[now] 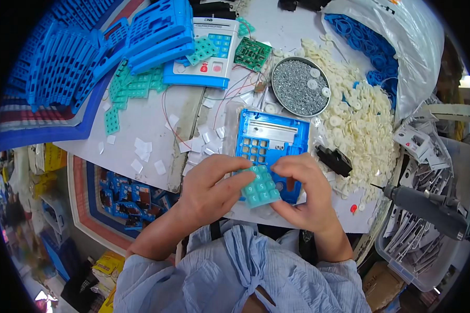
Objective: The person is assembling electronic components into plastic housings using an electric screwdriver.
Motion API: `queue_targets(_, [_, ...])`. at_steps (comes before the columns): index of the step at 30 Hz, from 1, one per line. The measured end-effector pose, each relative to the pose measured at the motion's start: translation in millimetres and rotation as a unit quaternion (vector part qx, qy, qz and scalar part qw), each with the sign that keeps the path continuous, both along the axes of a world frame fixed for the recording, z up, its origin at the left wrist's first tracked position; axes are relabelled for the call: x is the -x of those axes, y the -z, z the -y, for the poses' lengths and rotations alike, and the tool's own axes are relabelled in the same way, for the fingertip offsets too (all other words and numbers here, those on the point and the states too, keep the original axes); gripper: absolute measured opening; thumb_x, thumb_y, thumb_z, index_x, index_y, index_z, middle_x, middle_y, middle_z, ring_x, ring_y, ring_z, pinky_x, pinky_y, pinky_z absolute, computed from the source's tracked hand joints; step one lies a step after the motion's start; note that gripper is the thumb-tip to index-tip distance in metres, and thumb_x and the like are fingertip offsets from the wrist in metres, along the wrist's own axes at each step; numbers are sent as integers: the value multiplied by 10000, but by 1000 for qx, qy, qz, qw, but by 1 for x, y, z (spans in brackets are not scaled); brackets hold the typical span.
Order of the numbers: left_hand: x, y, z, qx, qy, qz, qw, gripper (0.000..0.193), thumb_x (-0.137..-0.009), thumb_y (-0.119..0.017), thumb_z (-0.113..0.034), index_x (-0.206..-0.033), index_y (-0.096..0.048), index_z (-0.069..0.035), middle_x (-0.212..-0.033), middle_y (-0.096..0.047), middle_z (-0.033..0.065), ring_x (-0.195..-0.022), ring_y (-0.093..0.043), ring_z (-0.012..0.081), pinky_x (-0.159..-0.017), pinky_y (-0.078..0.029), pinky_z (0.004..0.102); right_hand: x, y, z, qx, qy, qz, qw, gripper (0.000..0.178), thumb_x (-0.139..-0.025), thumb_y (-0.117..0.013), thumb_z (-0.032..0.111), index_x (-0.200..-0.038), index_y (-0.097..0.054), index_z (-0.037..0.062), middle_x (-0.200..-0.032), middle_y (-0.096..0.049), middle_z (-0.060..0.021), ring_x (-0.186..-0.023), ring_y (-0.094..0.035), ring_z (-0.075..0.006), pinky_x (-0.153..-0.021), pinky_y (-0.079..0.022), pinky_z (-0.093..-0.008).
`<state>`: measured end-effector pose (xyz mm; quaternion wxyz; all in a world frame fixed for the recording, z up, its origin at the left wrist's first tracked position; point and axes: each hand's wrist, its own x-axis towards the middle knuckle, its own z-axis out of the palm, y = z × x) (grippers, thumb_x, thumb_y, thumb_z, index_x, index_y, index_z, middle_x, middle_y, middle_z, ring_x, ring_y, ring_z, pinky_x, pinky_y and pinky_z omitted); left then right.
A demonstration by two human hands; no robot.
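Between my two hands is a teal rubber keypad (261,191), its raised keys facing up. My left hand (214,182) pinches its left and upper edge. My right hand (307,194) is closed on its right side, thumb near the lower corner. Just beyond and partly under the keypad lies a blue plastic housing panel (302,140) with rows of square key openings and a long slot. My hands and the keypad cover its lower part.
A round tin of screws (300,86) stands beyond the panel, beside a heap of cream plastic discs (363,130). Blue panels (156,36) stack at upper left near more teal keypads (136,86). A green circuit board (253,53) lies behind. An electric screwdriver (428,206) is at right.
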<state>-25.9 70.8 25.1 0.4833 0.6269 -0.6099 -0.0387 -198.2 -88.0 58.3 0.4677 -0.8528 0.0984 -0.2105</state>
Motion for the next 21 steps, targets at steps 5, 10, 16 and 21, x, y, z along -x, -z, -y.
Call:
queue_targets(5, [1,0,5,28,0,-3,1000,411,-683,-725,59,-1071,-712,-78,-1108,-702,134,-923,-708,313,-766,-577,398,2,6,-5,5,-1,11,1000,540,-684,-823,1,-1186,-630,53,-1118,-679,-143,-955,-650,-333,-805,-535,-396])
queue_targets(10, [2,1,4,35,-2,-2,999,403,-685,-731,54,-1066,-714,-76,-1115,-698,138,-942,-707,315,-781,-576,402,2,8,-7,6,3,23,1000,549,-669,-831,-13,-1174,-628,58,-1112,-673,-141,-951,-649,-338,-810,-534,-407])
queue_targets(16, [3,4,3,39,0,-3,999,403,-684,-732,56,-1066,-713,-71,-1118,-694,140,-947,-705,314,-780,-575,401,0,9,-9,35,-12,47,998,532,-654,-831,-19,-1143,-638,63,-1092,-667,-131,-928,-644,-335,-778,-533,-408])
queue_targets(21, [5,5,-4,6,43,-20,999,430,-678,-756,32,-1091,-707,-78,-1130,-691,128,-936,-702,314,-777,-572,403,6,2,-7,66,-66,42,995,425,-653,-824,-20,-1049,-690,54,-1045,-681,-120,-853,-654,-314,-715,-535,-382])
